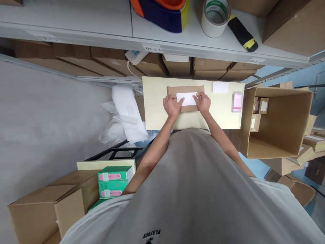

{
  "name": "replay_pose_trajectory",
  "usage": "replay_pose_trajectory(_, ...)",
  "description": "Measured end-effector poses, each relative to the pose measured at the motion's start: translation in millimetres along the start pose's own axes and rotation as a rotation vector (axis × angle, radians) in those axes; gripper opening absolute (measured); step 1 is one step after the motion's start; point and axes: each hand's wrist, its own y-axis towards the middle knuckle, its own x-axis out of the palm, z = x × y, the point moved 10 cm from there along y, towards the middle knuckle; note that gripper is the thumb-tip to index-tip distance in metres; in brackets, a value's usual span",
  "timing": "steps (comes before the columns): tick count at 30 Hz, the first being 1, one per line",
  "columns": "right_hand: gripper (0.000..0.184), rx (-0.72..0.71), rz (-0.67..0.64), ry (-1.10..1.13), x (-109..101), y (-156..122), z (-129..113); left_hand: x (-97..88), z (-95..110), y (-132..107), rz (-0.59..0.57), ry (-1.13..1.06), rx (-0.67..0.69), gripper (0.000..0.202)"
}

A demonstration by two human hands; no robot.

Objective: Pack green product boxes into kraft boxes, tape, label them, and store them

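Head view: cardboard box point(185, 89) on pale tabletop point(156, 117), upper centre of frame, white label point(188, 101) over it pinched at both ends by left hand point(172, 105) and right hand point(203, 102), thumbs uppermost; label presumably thin, limp, best held by edges, box stiffer, probably light.

Far side, on the grey shelf point(76, 13): 1 blue/orange tape dispenser point(162, 20), 1 white tape roll point(212, 28), 1 black/yellow utility knife point(242, 32) just beside the roll, then a brown box point(299, 30) at R. Below, a row of closed cartons point(76, 61) w/ a white device point(137, 57) by them, cord hanging. L of the table point(154, 108): roll of white packing wrap point(128, 112). Table's R end: pink item point(237, 102), pixelated. Beyond it, a lg open carton point(286, 122) w/ sm boxes point(263, 105) inside. Near L: stacked green boxes point(113, 185), 2 pink bands showing, next to an open brown carton point(33, 217).
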Motion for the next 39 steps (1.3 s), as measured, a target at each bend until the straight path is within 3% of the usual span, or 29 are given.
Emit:
replay_pose_trajectory(9, 0.022, 0.094, 0.021, -0.071, -2.8, -2.3, -7.5, -5.6, -0.3, 12.5, 0.015, 0.057, -0.085, 0.04)
replay_pose_trajectory(13, 0.041, 0.191, -0.041, -0.123, -7.4, -1.8, -10.2, -7.8, -9.7, 27.4, -0.028, 0.092, -0.179, 0.042)
replay_pose_trajectory(15, 0.043, 0.157, -0.075, -0.168, -8.4, -4.6, -19.2, -8.6, -8.2, 30.1, -0.03, 0.091, -0.181, 0.034)
replay_pose_trajectory(18, 0.044, -0.042, -0.122, -0.265, -2.0, -18.2, -43.5, -2.2, 20.0, 17.4, -0.053, 0.045, 0.023, 0.023)
replay_pose_trajectory(21, 0.053, -0.285, -0.238, -0.333, 19.4, -44.7, -62.8, 25.0, 62.0, -21.7, -0.26, 0.009, 0.371, 0.048)
replay_pose_trajectory(23, 0.058, -0.368, -0.297, -0.333, 30.2, -60.0, -63.9, 41.8, 71.5, -47.8, -0.406, 0.008, 0.48, 0.063)
replay_pose_trajectory(27, 0.067, -0.378, -0.287, -0.312, 32.0, -69.3, -52.9, 47.9, 57.1, -61.6, -0.443, 0.059, 0.462, 0.074)
replay_pose_trajectory(34, 0.069, -0.306, -0.227, -0.287, 30.9, -63.4, -44.8, 46.6, 38.4, -46.4, -0.319, 0.104, 0.331, 0.09)
replay_pose_trajectory(39, 0.068, -0.259, -0.157, -0.352, 33.4, -55.3, -40.2, 40.6, 37.2, -46.8, -0.307, 0.157, 0.345, 0.081)
